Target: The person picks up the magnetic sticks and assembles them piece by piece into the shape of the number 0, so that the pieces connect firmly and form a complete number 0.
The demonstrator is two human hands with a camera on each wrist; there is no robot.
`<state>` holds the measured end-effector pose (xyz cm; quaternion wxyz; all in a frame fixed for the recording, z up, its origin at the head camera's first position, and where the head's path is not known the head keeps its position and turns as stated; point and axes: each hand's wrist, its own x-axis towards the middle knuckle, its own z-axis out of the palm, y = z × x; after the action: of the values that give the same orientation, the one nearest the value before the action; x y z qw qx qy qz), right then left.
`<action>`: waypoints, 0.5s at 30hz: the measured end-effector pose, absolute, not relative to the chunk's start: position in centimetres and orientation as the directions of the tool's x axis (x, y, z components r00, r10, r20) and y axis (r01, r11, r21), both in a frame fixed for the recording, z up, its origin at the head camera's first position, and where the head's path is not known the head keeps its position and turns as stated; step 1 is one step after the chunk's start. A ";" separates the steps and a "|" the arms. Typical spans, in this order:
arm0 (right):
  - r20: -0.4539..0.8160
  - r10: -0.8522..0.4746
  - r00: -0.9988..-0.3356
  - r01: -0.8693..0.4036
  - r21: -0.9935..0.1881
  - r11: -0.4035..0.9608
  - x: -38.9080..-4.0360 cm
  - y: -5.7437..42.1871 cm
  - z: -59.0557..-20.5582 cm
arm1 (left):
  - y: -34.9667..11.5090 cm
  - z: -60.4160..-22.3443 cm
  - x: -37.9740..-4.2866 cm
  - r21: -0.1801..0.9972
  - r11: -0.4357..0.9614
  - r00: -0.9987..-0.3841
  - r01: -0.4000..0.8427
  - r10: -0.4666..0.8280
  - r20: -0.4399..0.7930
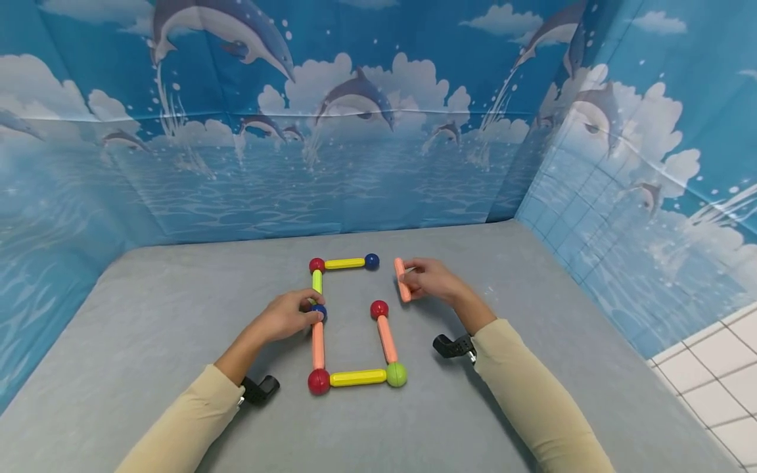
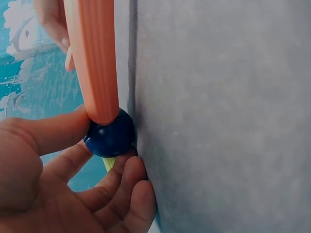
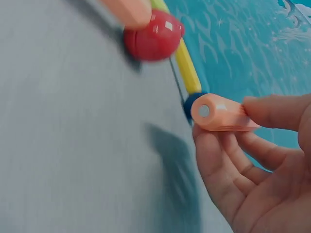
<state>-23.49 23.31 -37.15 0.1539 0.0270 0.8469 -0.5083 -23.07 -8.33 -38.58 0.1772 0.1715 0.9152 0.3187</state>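
My left hand (image 1: 288,315) pinches a dark blue ball (image 2: 110,140) between thumb and fingertips. That ball joins a peach magnetic stick (image 1: 318,345) to a lime stick (image 1: 317,280) on the left side of a frame lying on the table. In my right hand (image 1: 434,279), fingers and thumb hold another peach magnetic stick (image 3: 226,115), its round metal tip facing the right wrist camera. The held stick is apart from the frame, between and to the right of a far blue ball (image 1: 371,261) and a red ball (image 1: 379,309), where the frame has a gap.
Yellow sticks (image 1: 358,378) form the near and far sides, with red balls (image 1: 319,382) at the left corners. A green ball (image 1: 396,374) marks the near right corner, joined to a peach stick (image 1: 387,339). A dolphin-print curtain (image 1: 355,177) borders the grey table (image 1: 177,315).
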 end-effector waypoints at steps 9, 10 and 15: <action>-0.270 0.022 -0.963 0.259 -0.895 0.364 -25.5 19.3 -37.1 | -8.5 -39.0 -23.2 0.686 0.703 -0.871 0.189 0.442 -0.213; -0.277 0.025 -0.960 0.268 -0.894 0.360 -25.7 19.0 -37.1 | -8.5 -39.0 -23.2 0.686 0.703 -0.871 0.188 0.442 -0.215; -0.303 0.036 -0.952 0.295 -0.885 0.360 -26.6 18.2 -37.7 | -8.4 -38.8 -23.3 0.680 0.709 -0.871 0.185 0.439 -0.220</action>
<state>-26.59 18.16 -37.70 0.1164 0.1011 0.8163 -0.5567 -23.32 -8.42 -38.78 0.1866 0.1724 0.9054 0.3402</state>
